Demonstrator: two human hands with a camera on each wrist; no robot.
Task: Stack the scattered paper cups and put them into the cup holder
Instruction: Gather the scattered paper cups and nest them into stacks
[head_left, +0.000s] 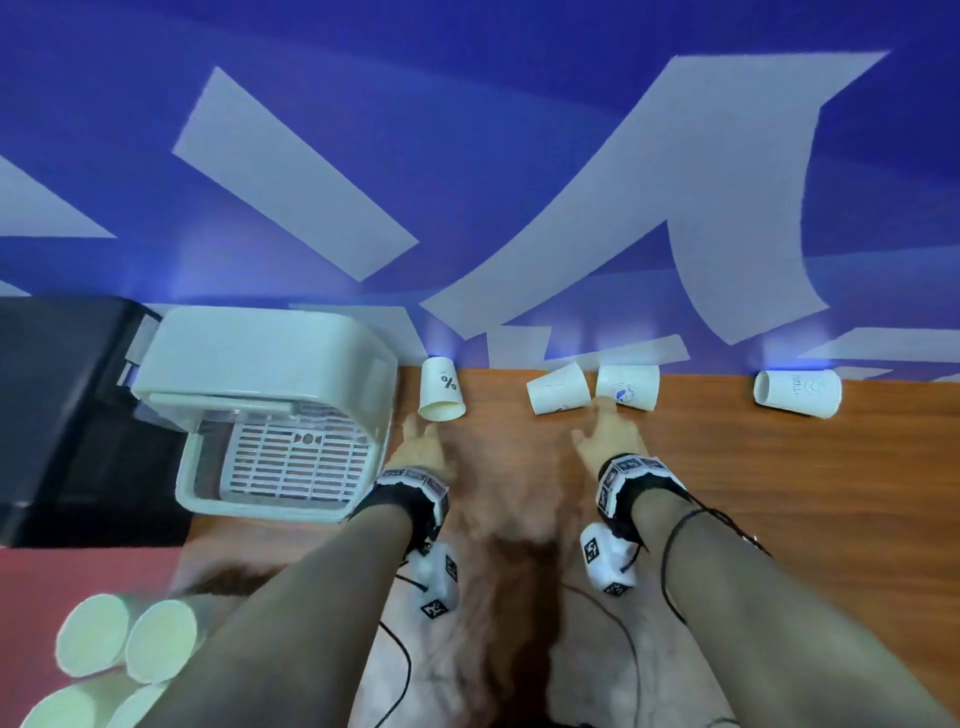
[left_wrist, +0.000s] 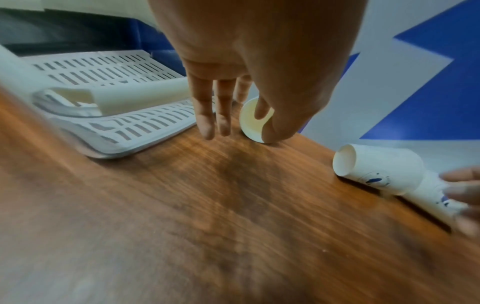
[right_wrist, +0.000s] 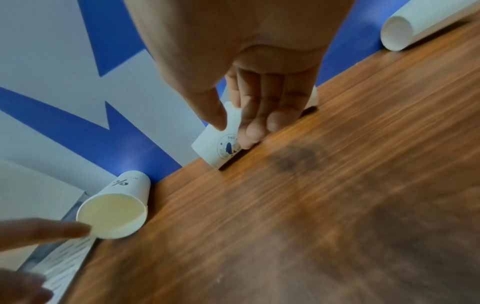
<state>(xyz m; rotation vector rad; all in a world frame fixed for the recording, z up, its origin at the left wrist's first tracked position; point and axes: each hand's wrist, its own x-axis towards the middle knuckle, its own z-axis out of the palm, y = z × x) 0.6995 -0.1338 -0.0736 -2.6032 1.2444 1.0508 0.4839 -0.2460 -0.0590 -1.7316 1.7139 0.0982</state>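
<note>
Four white paper cups lie on their sides along the back edge of the wooden table. My left hand (head_left: 422, 427) reaches to the leftmost one, the "%" cup (head_left: 441, 388), with straight fingers. In the left wrist view my left hand (left_wrist: 244, 133) has a fingertip and the thumb at the mouth of that cup (left_wrist: 250, 121), without closing on it. My right hand (head_left: 605, 415) grips the blue-logo cup (head_left: 627, 387). In the right wrist view, my right hand (right_wrist: 233, 133) has its thumb on top of the blue-logo cup (right_wrist: 218, 150) and its fingers along the front. A third cup (head_left: 558, 388) lies just left of it, and a fourth (head_left: 797, 392) far right.
A white slotted-tray appliance (head_left: 270, 415) stands left of the "%" cup, beside a black machine (head_left: 57, 415). Stacked pale cups (head_left: 124, 639) show at the bottom left. A blue and white wall (head_left: 467, 182) backs the table. Bare wood (head_left: 831, 493) lies to the right.
</note>
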